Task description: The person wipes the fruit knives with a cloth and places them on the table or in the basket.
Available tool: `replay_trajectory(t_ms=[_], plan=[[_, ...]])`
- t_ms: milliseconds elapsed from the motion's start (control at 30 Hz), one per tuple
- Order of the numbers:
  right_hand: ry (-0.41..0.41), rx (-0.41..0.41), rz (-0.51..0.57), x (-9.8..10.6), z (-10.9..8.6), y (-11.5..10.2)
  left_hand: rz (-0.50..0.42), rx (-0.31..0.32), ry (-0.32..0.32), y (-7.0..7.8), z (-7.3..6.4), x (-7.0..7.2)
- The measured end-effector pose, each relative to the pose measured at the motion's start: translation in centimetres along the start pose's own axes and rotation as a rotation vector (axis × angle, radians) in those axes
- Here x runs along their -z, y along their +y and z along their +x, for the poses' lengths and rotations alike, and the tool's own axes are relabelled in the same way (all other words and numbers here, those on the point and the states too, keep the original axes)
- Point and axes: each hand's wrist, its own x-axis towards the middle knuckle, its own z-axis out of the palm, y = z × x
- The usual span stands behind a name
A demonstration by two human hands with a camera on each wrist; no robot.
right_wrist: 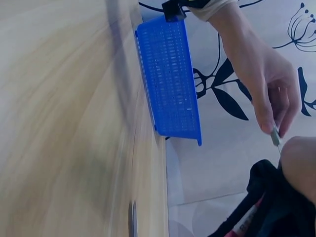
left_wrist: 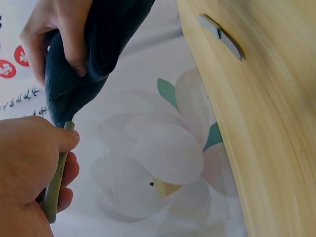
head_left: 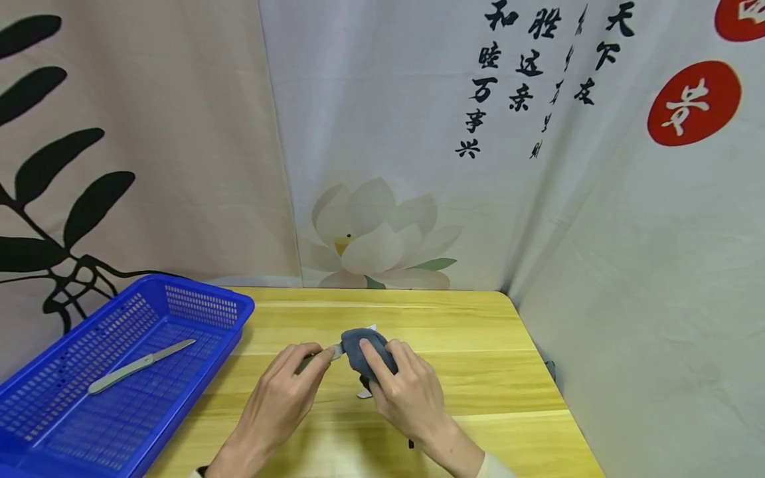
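My left hand (head_left: 277, 395) grips the grey-green handle of a small knife (left_wrist: 58, 180), thumb along its top end. A dark blue-grey cloth (head_left: 356, 358) is bunched in my right hand (head_left: 415, 392), its fingers and thumb pressing the folds together. The knife's blade runs into the cloth, which hides most of it. Both hands are raised over the table, close together. Beyond them, in the left wrist view, a second knife (left_wrist: 220, 35) lies on the tabletop; in the head view the cloth covers much of that spot.
On the left stands a blue perforated plastic basket (head_left: 234, 332) holding another knife (head_left: 140, 365) with a pale green handle. The wooden table (head_left: 478, 358) reaches back to a printed curtain (head_left: 382, 119), and more curtain hangs along the right side.
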Motion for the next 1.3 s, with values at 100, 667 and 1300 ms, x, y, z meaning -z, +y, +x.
replay_trajectory(t_ms=[100,667,1300], plan=[[0.006,-0.006,-0.005,0.0,-0.2,0.6,0.001,0.002,0.003,0.1,0.0,0.2],[0.092,-0.076,0.041,0.3,-0.8,3.7,-0.016,0.019,0.013,-0.7,0.2,2.8],[0.061,-0.122,0.085,0.8,-2.7,5.0,0.084,0.291,-0.136,-11.6,-0.7,13.7]])
